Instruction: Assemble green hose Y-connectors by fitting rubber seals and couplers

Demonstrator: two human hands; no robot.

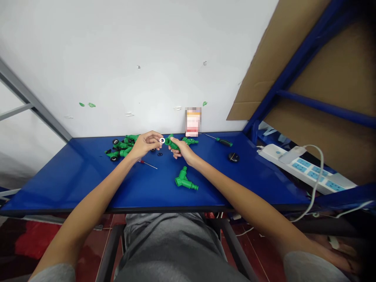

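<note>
Between the fingertips of my left hand [147, 143] is a small white ring [162, 140], its hole facing me. My right hand [182, 149] is wrapped round a green plastic hose fitting [169, 141], whose round open end points at the ring. Ring and fitting are close together; whether they touch I cannot tell. Nearer to me on the blue table lies another green Y-shaped fitting [185, 181]. Small black rings [160, 154] lie below my hands. A screwdriver with a red collar [149, 164] lies beside my left wrist, its handle hidden.
Several green fittings with black parts [120, 145] are heaped at the left. Behind my right hand is another green piece [191, 141]. A green-and-black screwdriver [224, 141] and a round black object [234, 157] lie at the right. A white power strip [305, 168] with a cable stands beyond the table's right side.
</note>
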